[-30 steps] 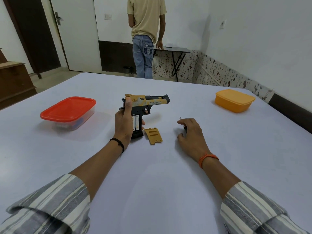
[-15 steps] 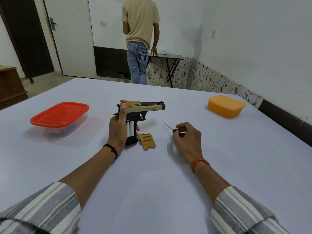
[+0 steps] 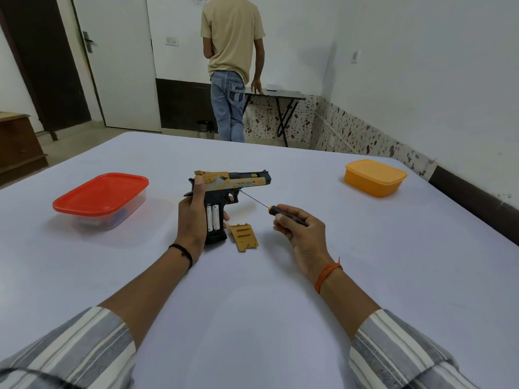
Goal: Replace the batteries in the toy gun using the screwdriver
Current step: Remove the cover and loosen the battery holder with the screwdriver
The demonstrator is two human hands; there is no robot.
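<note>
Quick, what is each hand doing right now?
Left hand: grips the toy gun by its handle, standing on the table.
Right hand: holds the screwdriver, tip toward the gun.

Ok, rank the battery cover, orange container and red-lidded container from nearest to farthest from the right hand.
From the right hand:
1. Battery cover, lying just to its left beside the gun grip.
2. Orange container, beyond it toward the far right.
3. Red-lidded container, far left, past the left hand.

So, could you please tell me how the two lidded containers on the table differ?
The red-lidded container has a clear body, and something blue shows through it; the orange container is opaque orange all over. The red-lidded container sits left of the toy gun, the orange container far right. Both are rectangular with lids on.
</note>
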